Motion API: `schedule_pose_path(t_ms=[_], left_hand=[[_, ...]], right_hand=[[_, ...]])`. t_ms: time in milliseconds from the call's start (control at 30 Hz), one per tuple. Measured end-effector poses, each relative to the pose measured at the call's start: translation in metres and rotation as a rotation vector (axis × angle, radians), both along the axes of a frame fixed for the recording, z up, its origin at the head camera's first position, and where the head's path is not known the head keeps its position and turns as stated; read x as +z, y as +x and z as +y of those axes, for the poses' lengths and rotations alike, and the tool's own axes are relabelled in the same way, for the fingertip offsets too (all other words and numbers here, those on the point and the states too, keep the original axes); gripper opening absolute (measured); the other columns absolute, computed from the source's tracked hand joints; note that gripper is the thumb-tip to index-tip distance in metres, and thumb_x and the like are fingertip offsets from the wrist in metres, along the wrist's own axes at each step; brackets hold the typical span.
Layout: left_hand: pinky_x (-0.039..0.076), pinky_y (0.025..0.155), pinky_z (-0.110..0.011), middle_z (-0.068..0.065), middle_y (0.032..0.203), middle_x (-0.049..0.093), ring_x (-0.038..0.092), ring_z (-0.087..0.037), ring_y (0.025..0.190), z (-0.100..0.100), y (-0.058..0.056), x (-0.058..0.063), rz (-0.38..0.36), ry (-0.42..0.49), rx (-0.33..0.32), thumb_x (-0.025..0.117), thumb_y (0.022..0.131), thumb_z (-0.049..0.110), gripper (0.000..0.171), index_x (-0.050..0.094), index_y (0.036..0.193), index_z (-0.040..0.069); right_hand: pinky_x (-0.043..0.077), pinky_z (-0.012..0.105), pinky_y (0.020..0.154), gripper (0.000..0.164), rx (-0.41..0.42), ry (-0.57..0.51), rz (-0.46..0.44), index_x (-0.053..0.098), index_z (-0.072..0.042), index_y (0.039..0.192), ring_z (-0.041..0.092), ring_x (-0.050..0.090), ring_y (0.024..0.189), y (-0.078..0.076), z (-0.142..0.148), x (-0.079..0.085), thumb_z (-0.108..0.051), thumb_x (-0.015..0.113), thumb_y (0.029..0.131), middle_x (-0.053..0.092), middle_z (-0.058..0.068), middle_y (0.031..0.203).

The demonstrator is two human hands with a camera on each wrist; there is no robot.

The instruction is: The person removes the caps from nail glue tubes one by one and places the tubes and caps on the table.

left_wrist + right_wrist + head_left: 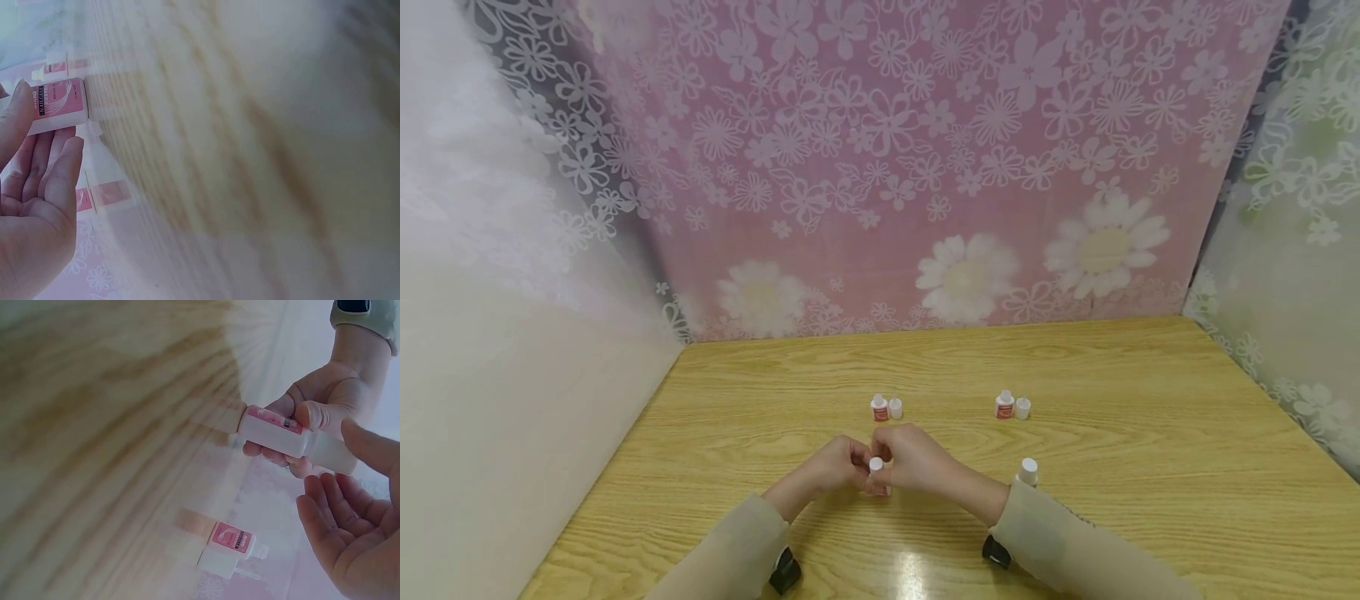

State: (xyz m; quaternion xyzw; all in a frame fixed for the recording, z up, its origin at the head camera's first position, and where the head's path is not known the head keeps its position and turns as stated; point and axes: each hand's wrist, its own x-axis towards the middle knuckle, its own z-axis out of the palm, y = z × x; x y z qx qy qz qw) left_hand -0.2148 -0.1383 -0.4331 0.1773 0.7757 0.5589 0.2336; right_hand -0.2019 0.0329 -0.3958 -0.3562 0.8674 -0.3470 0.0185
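A small white nail glue bottle (59,103) with a pink label stands upright between the two hands, its base right at the table. My left hand (837,463) grips the bottle's body between thumb and fingers. At its top sits a white cap (331,453); the right hand (917,458) pinches it, thumb on one side and fingertips on the other. In the head view the fingers hide most of the bottle.
Farther back on the wooden table (760,383) stand two uncapped bottles, one in the middle (879,408) and one at right (1004,406), each with a white cap beside it. Another capped bottle (1028,469) is partly hidden behind the right forearm. A flowered curtain (880,167) borders the table's back.
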Motion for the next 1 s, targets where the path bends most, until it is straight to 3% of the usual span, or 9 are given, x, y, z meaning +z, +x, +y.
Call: schedule_pose_path(t_ms=[200,433,567,733,1000], left_hand=[[0.044,0.060,-0.023,-0.016,0.075,0.065,0.057,-0.009,0.064,0.003,0.008,0.015,0.025,-0.011,-0.004,0.063,0.069,-0.015,0.011,0.060,0.080,-0.016],[0.044,0.059,-0.024,-0.011,0.072,0.065,0.056,-0.009,0.064,0.000,0.000,-0.002,0.036,-0.028,0.004,0.069,0.067,-0.010,0.014,0.063,0.080,-0.012],[0.045,0.060,-0.024,-0.012,0.073,0.065,0.057,-0.010,0.064,0.000,-0.001,-0.002,0.020,-0.022,-0.001,0.070,0.067,-0.008,0.016,0.064,0.082,-0.010],[0.045,0.061,-0.025,-0.011,0.073,0.066,0.057,-0.010,0.065,0.000,0.000,-0.001,0.023,-0.023,-0.003,0.071,0.067,-0.006,0.018,0.065,0.084,-0.008],[0.046,0.063,-0.026,-0.016,0.076,0.065,0.061,-0.015,0.068,0.000,0.001,-0.002,0.010,-0.003,0.002,0.066,0.069,-0.012,0.014,0.064,0.083,-0.011]], right_hand=[[0.039,0.019,0.052,0.022,-0.002,0.015,0.037,0.053,-0.012,0.070,0.002,0.044,0.057,-0.001,0.000,-0.002,-0.015,0.075,0.069,0.051,-0.010,0.064],[0.042,0.019,0.054,0.016,0.046,-0.045,-0.027,0.058,-0.010,0.075,0.004,0.051,0.063,-0.001,0.000,-0.003,-0.003,0.071,0.071,0.058,-0.006,0.070],[0.045,0.020,0.060,0.015,0.069,-0.082,-0.075,0.060,-0.006,0.077,0.011,0.059,0.075,-0.002,0.000,-0.004,0.006,0.066,0.072,0.062,0.000,0.076],[0.047,0.024,0.065,0.013,0.076,-0.092,-0.070,0.062,-0.004,0.080,0.015,0.059,0.082,-0.001,0.001,-0.004,0.007,0.062,0.074,0.064,0.004,0.081],[0.041,0.020,0.051,0.011,0.021,-0.056,-0.054,0.059,-0.010,0.075,0.004,0.049,0.059,-0.001,0.000,-0.003,-0.004,0.067,0.073,0.058,-0.006,0.067]])
